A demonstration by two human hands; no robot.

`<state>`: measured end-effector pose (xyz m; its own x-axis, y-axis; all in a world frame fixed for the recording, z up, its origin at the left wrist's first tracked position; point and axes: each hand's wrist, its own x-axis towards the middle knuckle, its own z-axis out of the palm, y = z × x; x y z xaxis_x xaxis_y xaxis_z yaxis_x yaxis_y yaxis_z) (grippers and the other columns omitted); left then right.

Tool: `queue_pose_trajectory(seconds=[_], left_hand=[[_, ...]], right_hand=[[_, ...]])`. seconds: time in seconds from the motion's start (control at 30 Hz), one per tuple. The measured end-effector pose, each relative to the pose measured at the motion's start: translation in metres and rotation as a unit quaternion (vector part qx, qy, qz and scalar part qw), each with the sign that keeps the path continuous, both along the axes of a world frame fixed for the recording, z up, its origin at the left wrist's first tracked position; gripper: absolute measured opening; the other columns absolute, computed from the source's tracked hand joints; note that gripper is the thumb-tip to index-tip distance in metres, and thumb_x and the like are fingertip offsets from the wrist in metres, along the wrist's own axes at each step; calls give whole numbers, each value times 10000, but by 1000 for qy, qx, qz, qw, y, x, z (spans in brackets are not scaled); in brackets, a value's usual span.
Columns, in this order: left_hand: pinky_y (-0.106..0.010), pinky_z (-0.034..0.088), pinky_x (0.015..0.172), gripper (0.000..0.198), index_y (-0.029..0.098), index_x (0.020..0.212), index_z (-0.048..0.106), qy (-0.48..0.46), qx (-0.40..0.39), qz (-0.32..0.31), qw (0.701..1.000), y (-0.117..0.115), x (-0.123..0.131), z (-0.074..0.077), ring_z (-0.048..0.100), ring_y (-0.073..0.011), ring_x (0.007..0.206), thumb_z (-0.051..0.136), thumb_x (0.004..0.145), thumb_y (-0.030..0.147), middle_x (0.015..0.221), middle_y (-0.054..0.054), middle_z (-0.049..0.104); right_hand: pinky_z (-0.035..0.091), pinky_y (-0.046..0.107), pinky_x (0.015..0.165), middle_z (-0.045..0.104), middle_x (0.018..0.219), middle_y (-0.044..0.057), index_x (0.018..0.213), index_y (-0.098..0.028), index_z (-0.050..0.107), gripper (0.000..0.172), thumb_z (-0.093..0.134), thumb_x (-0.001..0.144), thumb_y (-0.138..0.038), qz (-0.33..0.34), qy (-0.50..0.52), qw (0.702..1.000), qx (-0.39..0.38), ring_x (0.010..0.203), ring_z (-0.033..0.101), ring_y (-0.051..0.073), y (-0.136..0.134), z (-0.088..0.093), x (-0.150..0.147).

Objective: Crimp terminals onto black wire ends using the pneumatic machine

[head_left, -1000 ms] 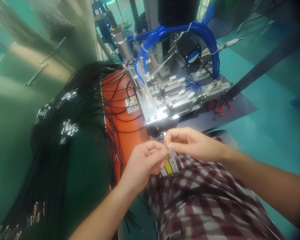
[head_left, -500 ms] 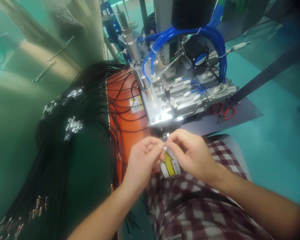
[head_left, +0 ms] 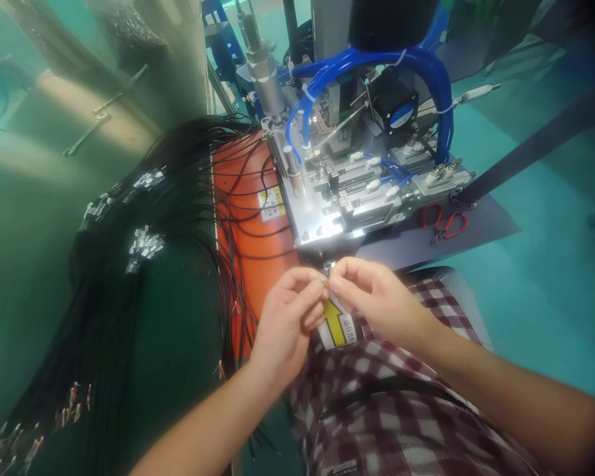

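My left hand [head_left: 290,324] and my right hand [head_left: 377,301] meet fingertip to fingertip just in front of the metal machine [head_left: 322,225]. Each is closed in a pinch. A tiny copper-coloured bit shows between the fingertips, too small to make out. Below them lies a white label with a yellow arrow [head_left: 334,324]. Left of the hands, thin black cables [head_left: 233,277] run over an orange surface [head_left: 258,264].
A large bundle of black cables [head_left: 94,311] with shiny and bare wire ends hangs at the left. Red-handled pliers [head_left: 456,225] lie on a grey mat [head_left: 490,221] at the right. Blue hoses [head_left: 377,58] arch over the machine.
The fingertips of my two hands have drawn slightly apart, and the small copper-coloured bit shows more clearly between them. The view has shifted slightly.
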<state>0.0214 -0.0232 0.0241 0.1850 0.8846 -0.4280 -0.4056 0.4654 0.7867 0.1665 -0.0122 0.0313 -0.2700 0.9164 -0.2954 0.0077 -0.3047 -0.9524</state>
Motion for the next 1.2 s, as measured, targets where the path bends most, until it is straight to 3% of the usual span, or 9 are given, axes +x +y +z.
queue_pose_trajectory(seconds=[0.2, 0.33, 0.43, 0.53, 0.6, 0.77, 0.87, 1.2], left_hand=[[-179, 255, 474, 137, 153, 794, 606, 47, -31, -43, 997, 2, 0, 10, 358, -23, 473, 680, 818, 265, 667, 30, 536], [-183, 256, 477, 143, 156, 822, 633, 76, -24, -36, 996, 1, 1, 10, 345, -34, 469, 736, 752, 226, 559, 59, 468], [-189, 242, 458, 130, 153, 739, 611, 99, -30, -26, 994, 0, 2, 9, 328, -39, 440, 725, 745, 215, 491, 67, 433], [-200, 262, 453, 133, 156, 716, 610, 113, -31, -40, 992, -1, 1, 10, 330, -52, 432, 699, 768, 239, 453, 67, 410], [-202, 261, 449, 142, 154, 722, 619, 127, -19, -42, 991, -2, 1, 11, 325, -53, 433, 700, 775, 258, 453, 67, 411], [-194, 206, 434, 183, 146, 688, 593, 130, -25, -26, 991, -2, 1, 10, 263, -32, 412, 713, 755, 267, 437, 84, 375], [-191, 202, 425, 203, 147, 667, 570, 122, -42, -15, 992, 0, 2, 11, 255, -21, 392, 726, 722, 266, 444, 84, 398], [-180, 228, 418, 238, 159, 669, 539, 131, -49, -9, 990, 2, 3, 12, 293, -28, 385, 741, 701, 281, 443, 90, 400]], right_hand=[[331, 206, 479, 431, 560, -73, 720, -178, 489, 170, 521, 875, -239, -8, -14, 1000, -20, 507, 389, 78, 0, 3, 5], [329, 216, 465, 428, 558, -66, 732, -195, 482, 168, 495, 887, -256, -13, -62, 998, 7, 496, 394, 93, -6, -3, 6], [367, 242, 515, 488, 629, -28, 752, -201, 481, 148, 462, 897, -222, -19, -142, 983, 120, 564, 459, 121, -12, -5, 5], [371, 270, 571, 524, 711, 7, 746, -198, 476, 136, 459, 877, -165, -21, -239, 931, 274, 617, 473, 137, -15, -4, 7], [363, 275, 573, 519, 709, 6, 738, -197, 474, 140, 464, 873, -162, -16, -259, 917, 302, 608, 461, 136, -14, -4, 7], [397, 248, 558, 519, 684, -15, 756, -195, 491, 154, 471, 904, -232, 1, -119, 986, 113, 610, 490, 125, -8, -7, 7], [381, 220, 498, 486, 627, -40, 761, -183, 524, 162, 516, 894, -276, -3, -58, 998, 35, 541, 448, 99, -5, -7, 8], [453, 266, 597, 640, 740, 22, 770, -173, 631, 149, 621, 823, -312, -34, -110, 992, 57, 648, 566, 144, 0, -4, 3]])
